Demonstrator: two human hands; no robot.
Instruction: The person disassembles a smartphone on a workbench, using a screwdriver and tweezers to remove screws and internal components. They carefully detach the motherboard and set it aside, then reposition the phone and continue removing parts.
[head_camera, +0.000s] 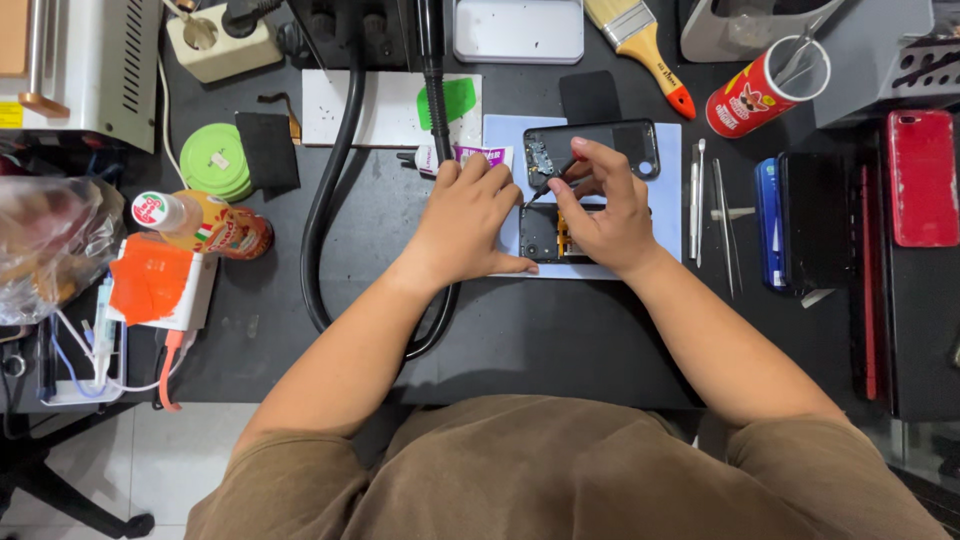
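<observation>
1. My left hand (468, 225) lies flat and unclenched on the opened black phone (545, 235), pressing it steady on the pale blue mat (665, 190).
2. My right hand (600, 210) pinches a thin black tool (548, 185), its tip aimed into the phone, beside the detached black back cover (600, 140).

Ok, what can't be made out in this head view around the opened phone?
- Opened phone: mostly covered by the left hand and right hand.
- Thin tool: its tip and grip are hidden by the fingers, so its kind is unclear.
- Phone's inner parts: too small to tell.
- Red phone: partly cut off by the right edge.
</observation>
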